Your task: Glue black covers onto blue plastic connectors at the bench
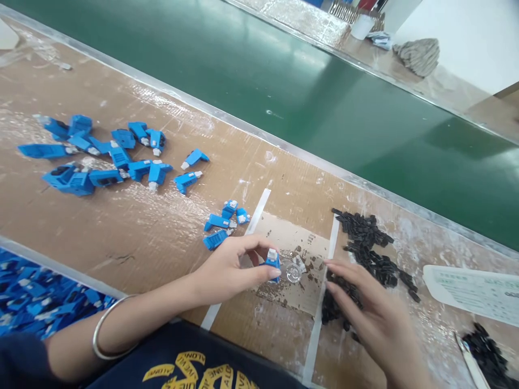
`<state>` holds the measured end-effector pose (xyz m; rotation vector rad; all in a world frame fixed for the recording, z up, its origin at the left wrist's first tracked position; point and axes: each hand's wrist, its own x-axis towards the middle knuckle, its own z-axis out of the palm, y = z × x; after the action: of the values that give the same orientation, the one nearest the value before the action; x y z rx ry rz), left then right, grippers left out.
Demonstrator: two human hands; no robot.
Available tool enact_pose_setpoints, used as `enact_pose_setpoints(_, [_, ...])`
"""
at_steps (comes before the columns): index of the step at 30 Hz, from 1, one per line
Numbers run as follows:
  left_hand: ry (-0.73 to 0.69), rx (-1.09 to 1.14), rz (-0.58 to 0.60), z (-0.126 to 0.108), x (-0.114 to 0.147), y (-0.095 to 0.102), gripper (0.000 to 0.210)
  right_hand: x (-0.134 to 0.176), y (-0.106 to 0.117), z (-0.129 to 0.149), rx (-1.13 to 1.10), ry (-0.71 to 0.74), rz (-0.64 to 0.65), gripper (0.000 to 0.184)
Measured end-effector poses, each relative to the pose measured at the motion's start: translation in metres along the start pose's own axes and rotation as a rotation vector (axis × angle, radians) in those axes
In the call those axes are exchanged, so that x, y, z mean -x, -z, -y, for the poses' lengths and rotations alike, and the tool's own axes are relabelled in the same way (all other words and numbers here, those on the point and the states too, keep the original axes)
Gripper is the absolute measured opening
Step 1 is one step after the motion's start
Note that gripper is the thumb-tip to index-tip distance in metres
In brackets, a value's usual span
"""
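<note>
In the head view, the person's left hand (231, 270) holds a small blue piece (273, 265) with a white tip that points up. The thumb and fingers of this hand are clamped on its sides, and the blue piece is up over a sheet of cardboard (284, 229) with dark spots. A clear round thing (292, 272) sits on the cardboard, just to the right of the blue piece. The right hand (373, 313) is by a heap of black bits (365, 232), with its thumb and pointing finger a little apart. A white strip of tape (259, 210) runs along the left of the cardboard, and a second strip (333, 237) runs along the right. All this is on a brown counter (292, 178). Near the left hand lie four more blue parts (219, 221), and farther left is a bigger bunch (119, 156). Lots more blue parts fill a pile (52, 294) at the bottom left. On the right are a white card (474, 294) with green writing and another black heap (486, 354). A long green belt (243, 81) runs behind the counter. A silver ring (97, 335) goes around the left wrist.
</note>
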<state>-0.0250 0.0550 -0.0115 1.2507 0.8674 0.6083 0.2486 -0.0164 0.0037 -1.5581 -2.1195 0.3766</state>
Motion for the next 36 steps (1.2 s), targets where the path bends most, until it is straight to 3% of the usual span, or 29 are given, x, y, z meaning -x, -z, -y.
enact_pose_setpoints(5, [0.056, 0.159, -0.013, 0.0, -0.003, -0.002, 0.025, -0.01, -0.016, 0.032, -0.015, 0.184, 0.012, 0.028])
enact_pose_setpoints(19, [0.097, 0.208, 0.023, -0.003, -0.002, -0.005, 0.02, -0.02, -0.021, 0.036, 0.138, 0.316, 0.091, 0.029])
enact_pose_setpoints(24, [0.12, 0.277, 0.064, 0.001, -0.004, -0.006, 0.018, -0.02, -0.024, 0.035, 0.011, 0.183, 0.082, 0.026])
enact_pose_setpoints(30, [0.165, 0.376, 0.132, 0.01, -0.005, -0.006, 0.023, -0.01, -0.023, 0.036, -0.542, -0.15, 0.019, 0.033])
enact_pose_setpoints(36, [0.228, 0.573, 0.267, 0.007, -0.003, -0.005, 0.038, -0.01, -0.03, 0.047, -0.855, -0.216, -0.082, 0.027])
